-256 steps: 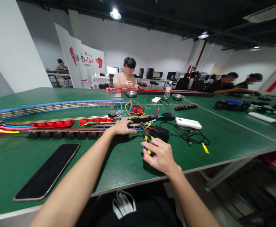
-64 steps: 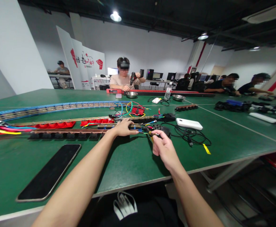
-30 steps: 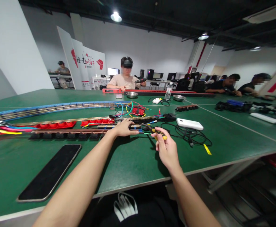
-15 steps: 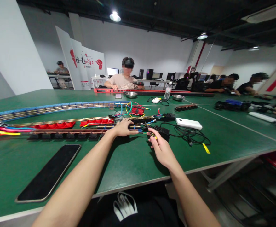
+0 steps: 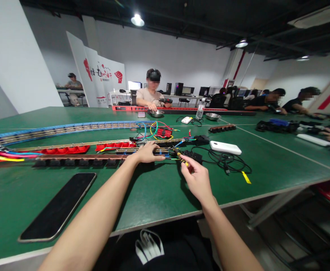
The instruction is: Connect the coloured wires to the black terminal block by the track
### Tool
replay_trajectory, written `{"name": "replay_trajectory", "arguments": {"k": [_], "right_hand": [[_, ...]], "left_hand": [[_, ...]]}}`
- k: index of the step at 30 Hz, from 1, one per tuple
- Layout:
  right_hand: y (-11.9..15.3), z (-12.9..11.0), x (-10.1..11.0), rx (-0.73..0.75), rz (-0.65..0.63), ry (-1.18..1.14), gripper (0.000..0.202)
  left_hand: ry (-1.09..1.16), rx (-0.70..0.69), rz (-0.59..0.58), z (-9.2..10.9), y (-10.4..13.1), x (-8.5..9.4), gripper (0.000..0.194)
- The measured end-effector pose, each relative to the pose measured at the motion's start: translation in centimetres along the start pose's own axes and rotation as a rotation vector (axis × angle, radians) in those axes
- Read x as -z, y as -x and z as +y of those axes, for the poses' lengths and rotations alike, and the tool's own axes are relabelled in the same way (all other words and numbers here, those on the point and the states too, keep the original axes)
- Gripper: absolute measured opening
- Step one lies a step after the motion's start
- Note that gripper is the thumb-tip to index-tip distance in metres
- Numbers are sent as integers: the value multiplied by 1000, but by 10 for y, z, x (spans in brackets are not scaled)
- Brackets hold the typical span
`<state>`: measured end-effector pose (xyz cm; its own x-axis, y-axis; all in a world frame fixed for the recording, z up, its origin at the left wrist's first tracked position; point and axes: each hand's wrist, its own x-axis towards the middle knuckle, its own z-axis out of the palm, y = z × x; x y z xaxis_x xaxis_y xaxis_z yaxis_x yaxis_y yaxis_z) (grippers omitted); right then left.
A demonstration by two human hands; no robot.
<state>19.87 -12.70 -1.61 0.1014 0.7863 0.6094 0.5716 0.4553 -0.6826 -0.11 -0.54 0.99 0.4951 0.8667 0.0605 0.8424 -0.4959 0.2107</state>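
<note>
On the near side of the green table [image 5: 159,195], my left hand [image 5: 148,152] lies across a blue-and-black strip [image 5: 165,151] with brass-coloured rods. Its thumb stretches along the near side, and its fingers curve over the far side. My right hand [image 5: 196,175] is closed on a slim hand tool with a yellow-and-black handle [image 5: 182,161]. The tool's dark tip points forward, just right of the strip's end; its exact kind is unclear. Wires with ring terminals [image 5: 179,143] lie just beyond the tip. A green wire [image 5: 174,159] shows between my hands.
A phone [image 5: 59,207] lies at left, near red holders [image 5: 66,149] and a curved blue strip [image 5: 54,131]. At right are a white power bank [image 5: 225,147] and coiled black cables [image 5: 224,162]. Across the table, a person [image 5: 150,94] sits behind a metal bowl [image 5: 157,113] and a bottle [image 5: 200,109].
My right hand has shifted slightly right and toward me, with more of the tool's handle showing. My left hand stays put. The person opposite has moved a hand to the metal bowl.
</note>
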Motion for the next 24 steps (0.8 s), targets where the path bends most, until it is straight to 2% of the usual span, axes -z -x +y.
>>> {"name": "replay_trajectory", "arguments": {"k": [3,12,18,21,24], "right_hand": [[2,-3,-2,105,-36,68,31],[4,0,-8,169,-65,153,30],[3,-3,-6,129,-79,145,30],[3,-6,-3,113,-102,68,29],[2,-6,-1,17,-114,-55,28]], "left_hand": [[3,4,-8,0,-1,0,87],[-1,5,-9,0,-1,0,85],[-5,-1,-4,-1,-2,-2,85],[0,-11,2,-2,-2,-2,85],[3,-19,8,-2,-1,-1,86]]}}
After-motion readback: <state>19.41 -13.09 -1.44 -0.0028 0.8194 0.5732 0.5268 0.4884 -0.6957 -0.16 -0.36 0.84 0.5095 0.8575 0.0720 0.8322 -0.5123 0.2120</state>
